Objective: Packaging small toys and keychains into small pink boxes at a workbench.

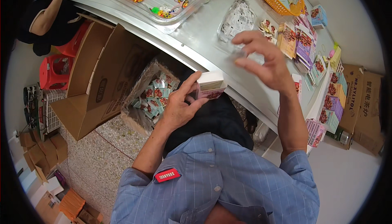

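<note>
My left hand (178,108) holds a small pink and white paper box (212,93) in front of my lap, by the table's near edge. Its end toward the table is open, with a white flap standing out. Over the table, my right hand (265,62) is raised with thumb and fingers curved around a small, greyish, blurred thing (239,54) that I cannot make out. Beyond that hand lies a clear plastic tray (221,31) of small white printed sachets. Left of my lap, a plastic-lined carton (131,119) contains many small printed packs (157,93).
A large clear tray (173,25) of colourful small toys sits at the far left of the table. An orange basket (272,4), flat printed cartons (304,46) and stacked boxes (332,101) line the right. Red stools (55,75) and another person (45,23) are at far left.
</note>
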A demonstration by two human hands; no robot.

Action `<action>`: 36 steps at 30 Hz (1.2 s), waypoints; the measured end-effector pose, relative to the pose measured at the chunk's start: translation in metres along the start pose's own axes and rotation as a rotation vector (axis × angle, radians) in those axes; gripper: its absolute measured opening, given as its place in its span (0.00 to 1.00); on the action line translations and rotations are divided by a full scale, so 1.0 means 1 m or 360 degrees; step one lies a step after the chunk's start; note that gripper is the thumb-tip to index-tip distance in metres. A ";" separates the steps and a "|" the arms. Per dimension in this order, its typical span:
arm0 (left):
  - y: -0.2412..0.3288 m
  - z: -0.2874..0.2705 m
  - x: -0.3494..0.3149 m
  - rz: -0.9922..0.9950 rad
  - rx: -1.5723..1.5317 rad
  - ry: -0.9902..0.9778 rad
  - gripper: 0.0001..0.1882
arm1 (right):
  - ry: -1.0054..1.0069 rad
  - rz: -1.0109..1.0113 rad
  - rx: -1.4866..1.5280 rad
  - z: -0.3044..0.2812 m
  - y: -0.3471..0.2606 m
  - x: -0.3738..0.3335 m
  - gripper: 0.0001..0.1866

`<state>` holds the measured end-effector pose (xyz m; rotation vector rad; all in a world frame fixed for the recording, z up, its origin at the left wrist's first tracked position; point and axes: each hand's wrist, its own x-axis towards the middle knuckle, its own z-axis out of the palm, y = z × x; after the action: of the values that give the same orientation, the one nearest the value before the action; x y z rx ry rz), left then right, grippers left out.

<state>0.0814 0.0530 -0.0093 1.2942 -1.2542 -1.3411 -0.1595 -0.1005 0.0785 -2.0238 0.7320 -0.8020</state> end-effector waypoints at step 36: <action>-0.016 -0.010 -0.002 0.0042 0.0377 -0.0002 0.37 | -0.1056 -0.0010 -0.1637 0.026 0.131 0.313 0.15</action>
<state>0.0925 0.0562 -0.0245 1.4330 -1.4601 -1.2017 0.0293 -0.3810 0.0416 -2.9337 0.8032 0.3953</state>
